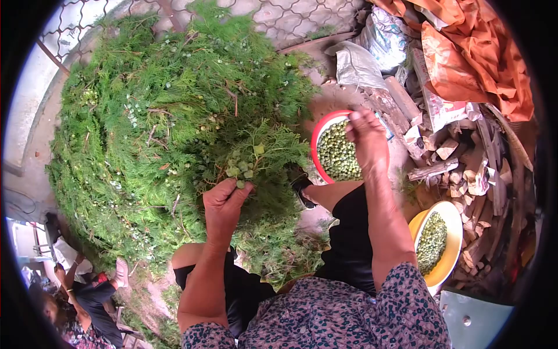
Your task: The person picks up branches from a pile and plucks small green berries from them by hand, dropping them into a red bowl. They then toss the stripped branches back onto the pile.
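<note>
My left hand is closed in a pinch around a leafy conifer sprig that bears several round green cones. Behind it spreads a big heap of cut green branches, dotted with pale cones. Over the right side of a red-rimmed basin is my right hand, its fingers curled together; whatever they hold, if anything, is hidden. Picked green cones fill much of that basin.
A yellow basin with more green cones stands at the right. Split firewood, white sacks and an orange tarp lie beyond. Another person sits at the lower left. A wire fence runs along the back.
</note>
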Demonstrator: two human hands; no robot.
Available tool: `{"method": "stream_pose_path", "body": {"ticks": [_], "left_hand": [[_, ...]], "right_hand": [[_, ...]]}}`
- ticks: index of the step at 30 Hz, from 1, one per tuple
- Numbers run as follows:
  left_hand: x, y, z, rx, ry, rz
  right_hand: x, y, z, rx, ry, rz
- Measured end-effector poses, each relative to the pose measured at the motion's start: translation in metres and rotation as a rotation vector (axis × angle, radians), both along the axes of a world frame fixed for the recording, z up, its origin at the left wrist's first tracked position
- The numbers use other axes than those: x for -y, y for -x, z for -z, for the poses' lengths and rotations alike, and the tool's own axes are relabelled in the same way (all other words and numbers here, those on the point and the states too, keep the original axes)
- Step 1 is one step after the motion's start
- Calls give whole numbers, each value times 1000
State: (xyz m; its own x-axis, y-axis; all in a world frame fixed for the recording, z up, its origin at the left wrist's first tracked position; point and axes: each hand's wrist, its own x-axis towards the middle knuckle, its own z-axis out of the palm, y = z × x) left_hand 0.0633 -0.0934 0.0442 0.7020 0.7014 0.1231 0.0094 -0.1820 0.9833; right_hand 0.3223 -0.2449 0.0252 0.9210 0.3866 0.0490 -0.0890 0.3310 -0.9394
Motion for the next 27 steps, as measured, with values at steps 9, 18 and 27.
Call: {"method": "stream_pose_path", "body": {"ticks": [9,18,27], "left_hand": [[44,19,-2,-17,-331,23],[97,51,-5,-38,24,-33],[121,79,7,-76,243,-91]], "right_hand": [[-29,124,-22,892,192,-162],[14,171,-8,-559,-31,-509],[43,165,-28,-398,-77,-486]]}}
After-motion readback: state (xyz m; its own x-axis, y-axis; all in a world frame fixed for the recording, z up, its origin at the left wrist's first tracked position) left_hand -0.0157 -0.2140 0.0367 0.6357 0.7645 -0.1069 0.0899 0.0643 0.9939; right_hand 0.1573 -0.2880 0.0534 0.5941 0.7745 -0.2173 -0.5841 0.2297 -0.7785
